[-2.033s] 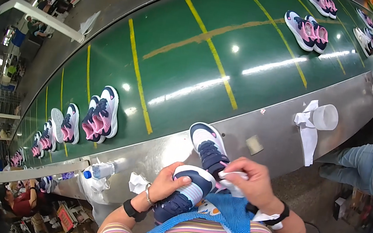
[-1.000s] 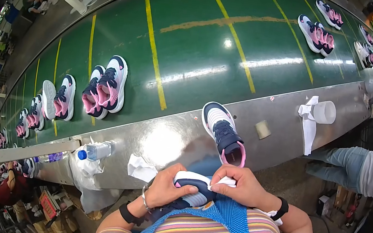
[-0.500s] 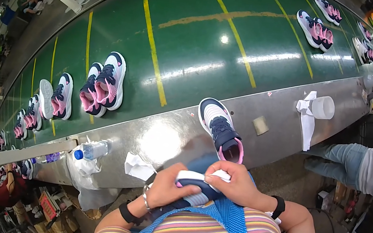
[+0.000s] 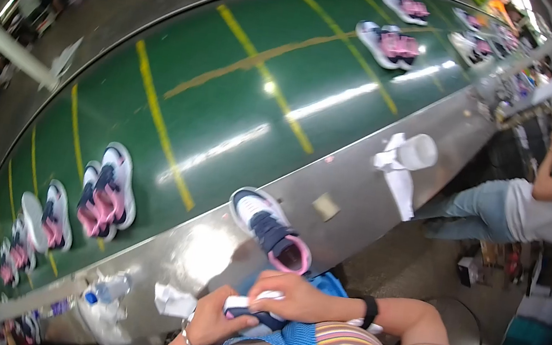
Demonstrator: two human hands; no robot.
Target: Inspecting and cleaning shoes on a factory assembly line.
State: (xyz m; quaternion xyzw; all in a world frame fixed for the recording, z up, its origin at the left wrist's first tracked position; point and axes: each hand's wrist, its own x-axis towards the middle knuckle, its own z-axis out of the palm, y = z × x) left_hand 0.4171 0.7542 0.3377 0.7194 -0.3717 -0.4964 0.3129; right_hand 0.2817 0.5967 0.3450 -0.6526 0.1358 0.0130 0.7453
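Note:
Close to my body, my left hand [image 4: 215, 319] grips a navy, white and pink sneaker [image 4: 268, 320] lying on its side, its white sole edge facing up. My right hand [image 4: 292, 296] pinches a white scrap of cloth or paper [image 4: 269, 296] against that sole. Most of this shoe is covered by my hands. Just beyond them, a matching sneaker [image 4: 271, 230] rests on the metal ledge, its toe pointing away from me and its pink-lined opening toward me.
Past the ledge [image 4: 345, 236] runs a green conveyor belt [image 4: 228, 108] with yellow stripes. Sneaker pairs stand on it at left [image 4: 105, 193] and far right [image 4: 388, 45]. The ledge holds a clear cup [image 4: 418, 152], white paper [image 4: 172, 301] and a plastic bottle [image 4: 110, 290]. Another person [image 4: 542, 205] stands at right.
The whole view has turned, so the belt and ledge appear shifted left and more tilted. My hands keep their hold on the sneaker and the white scrap.

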